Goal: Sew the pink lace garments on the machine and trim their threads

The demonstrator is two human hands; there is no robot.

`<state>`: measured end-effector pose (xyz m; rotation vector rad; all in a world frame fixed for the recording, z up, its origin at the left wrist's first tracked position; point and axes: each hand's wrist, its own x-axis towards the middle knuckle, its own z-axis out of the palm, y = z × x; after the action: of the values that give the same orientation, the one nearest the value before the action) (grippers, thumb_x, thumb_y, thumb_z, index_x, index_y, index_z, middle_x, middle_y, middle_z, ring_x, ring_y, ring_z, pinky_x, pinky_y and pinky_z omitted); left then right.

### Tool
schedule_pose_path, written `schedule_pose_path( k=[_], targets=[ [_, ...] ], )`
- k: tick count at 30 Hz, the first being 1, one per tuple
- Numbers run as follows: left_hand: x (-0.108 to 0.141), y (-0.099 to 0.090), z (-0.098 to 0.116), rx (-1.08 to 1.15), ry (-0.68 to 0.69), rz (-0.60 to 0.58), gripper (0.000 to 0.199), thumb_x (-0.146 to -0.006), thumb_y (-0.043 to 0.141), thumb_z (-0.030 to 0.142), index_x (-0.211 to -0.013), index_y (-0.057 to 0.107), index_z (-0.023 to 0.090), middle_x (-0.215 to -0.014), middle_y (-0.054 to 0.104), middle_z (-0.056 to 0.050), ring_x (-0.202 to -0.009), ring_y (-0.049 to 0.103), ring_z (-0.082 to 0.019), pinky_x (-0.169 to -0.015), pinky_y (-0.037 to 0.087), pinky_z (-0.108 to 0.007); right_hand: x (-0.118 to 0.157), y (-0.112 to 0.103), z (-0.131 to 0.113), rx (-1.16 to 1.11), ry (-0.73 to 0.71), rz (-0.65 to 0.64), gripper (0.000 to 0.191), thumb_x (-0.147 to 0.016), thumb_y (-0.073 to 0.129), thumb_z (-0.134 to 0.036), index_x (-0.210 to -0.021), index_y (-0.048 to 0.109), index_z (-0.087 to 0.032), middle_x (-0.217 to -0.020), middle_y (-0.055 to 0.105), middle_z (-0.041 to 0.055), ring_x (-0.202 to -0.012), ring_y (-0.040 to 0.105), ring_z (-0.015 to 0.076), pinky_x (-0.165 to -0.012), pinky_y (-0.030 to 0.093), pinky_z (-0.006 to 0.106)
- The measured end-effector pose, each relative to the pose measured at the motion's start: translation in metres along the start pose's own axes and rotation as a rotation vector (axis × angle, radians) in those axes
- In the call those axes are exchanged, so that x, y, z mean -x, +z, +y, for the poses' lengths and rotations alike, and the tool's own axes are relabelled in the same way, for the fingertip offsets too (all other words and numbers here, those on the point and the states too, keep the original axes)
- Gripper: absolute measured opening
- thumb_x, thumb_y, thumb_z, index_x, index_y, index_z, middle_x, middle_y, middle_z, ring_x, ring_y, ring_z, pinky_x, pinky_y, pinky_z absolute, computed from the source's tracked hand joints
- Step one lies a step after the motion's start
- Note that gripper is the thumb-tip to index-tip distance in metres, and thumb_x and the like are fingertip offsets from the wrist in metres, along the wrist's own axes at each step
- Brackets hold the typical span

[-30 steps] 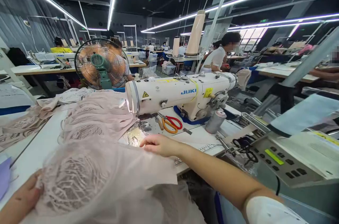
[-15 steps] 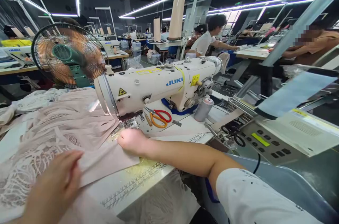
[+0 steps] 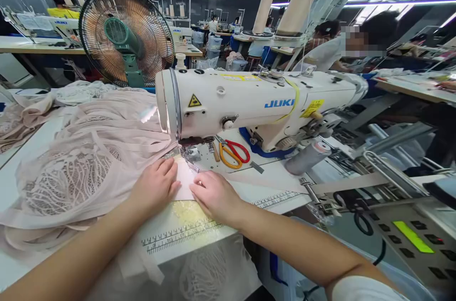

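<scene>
Pale pink fabric (image 3: 184, 180) lies under the needle end of a white sewing machine (image 3: 228, 101). My left hand (image 3: 156, 184) rests flat on the fabric's left side, fingers stretched toward the needle. On the right edge of the fabric my right hand (image 3: 217, 199) is closed, thumb and forefinger pinching it. A thin metal piece (image 3: 193, 166) shows just ahead of the right fingertips; whether it touches them I cannot tell. To the left, a lace-panelled garment (image 3: 67, 177) in the same pink is spread in folds.
Scissors (image 3: 233, 154) with red and orange handles lie on the machine bed, near a grey thread spool (image 3: 308, 158). A fan (image 3: 126, 37) stands behind the fabric heap. A control box (image 3: 409, 239) is at right. A printed ruler (image 3: 178, 234) runs along the table edge.
My left hand has moved right from the lace garment to the fabric by the needle. My right hand has shifted to the fabric's right edge. The view has turned left.
</scene>
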<state>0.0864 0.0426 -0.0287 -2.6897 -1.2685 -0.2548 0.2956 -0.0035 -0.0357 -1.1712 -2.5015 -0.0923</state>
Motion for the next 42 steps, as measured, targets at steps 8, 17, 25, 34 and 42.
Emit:
schedule_pose_path(
  k=[8, 17, 25, 34, 42],
  targets=[
    [-0.020, -0.012, 0.004, -0.079, -0.026, -0.063, 0.038, -0.092, 0.041, 0.036, -0.114, 0.061, 0.012, -0.115, 0.057, -0.018, -0.106, 0.053, -0.033, -0.090, 0.045, -0.045, -0.001, -0.002, 0.002, -0.067, -0.022, 0.004, 0.020, -0.090, 0.043, -0.016, -0.081, 0.061, -0.015, -0.080, 0.057, 0.0071, -0.076, 0.045, 0.0193, -0.068, 0.039, 0.029],
    [-0.025, -0.015, 0.005, -0.007, 0.034, -0.164, 0.036, -0.094, 0.038, 0.030, -0.116, 0.058, 0.009, -0.099, 0.057, -0.015, -0.090, 0.055, -0.028, -0.079, 0.047, -0.041, 0.005, -0.003, 0.002, -0.237, -0.088, 0.123, 0.018, -0.091, 0.043, -0.015, -0.091, 0.061, -0.014, -0.089, 0.064, 0.0102, -0.081, 0.054, 0.0200, -0.073, 0.049, 0.032],
    [-0.033, -0.010, -0.002, 0.003, 0.038, -0.129, 0.039, -0.094, 0.042, 0.034, -0.117, 0.059, 0.008, -0.107, 0.058, -0.017, -0.096, 0.056, -0.031, -0.083, 0.048, -0.045, 0.004, -0.002, 0.005, -0.241, -0.101, 0.170, 0.016, -0.090, 0.044, -0.014, -0.090, 0.060, -0.015, -0.095, 0.066, 0.0115, -0.087, 0.059, 0.0213, -0.077, 0.053, 0.035],
    [-0.031, -0.011, -0.003, 0.010, 0.104, -0.120, 0.037, -0.094, 0.042, 0.032, -0.112, 0.061, 0.007, -0.111, 0.061, -0.019, -0.100, 0.058, -0.033, -0.084, 0.050, -0.047, 0.004, -0.002, 0.006, -0.254, -0.086, 0.245, 0.016, -0.089, 0.046, -0.013, -0.084, 0.061, -0.014, -0.092, 0.066, 0.0117, -0.084, 0.060, 0.0202, -0.075, 0.054, 0.032],
    [-0.035, -0.009, -0.018, -0.067, 0.229, 0.013, 0.030, -0.089, 0.053, 0.029, -0.108, 0.064, 0.007, -0.117, 0.062, -0.019, -0.100, 0.060, -0.031, -0.081, 0.052, -0.043, 0.000, 0.000, 0.009, -0.283, -0.100, 0.191, 0.017, -0.089, 0.045, -0.013, -0.089, 0.062, -0.012, -0.101, 0.066, 0.0142, -0.088, 0.061, 0.0204, -0.080, 0.055, 0.033]
  ],
)
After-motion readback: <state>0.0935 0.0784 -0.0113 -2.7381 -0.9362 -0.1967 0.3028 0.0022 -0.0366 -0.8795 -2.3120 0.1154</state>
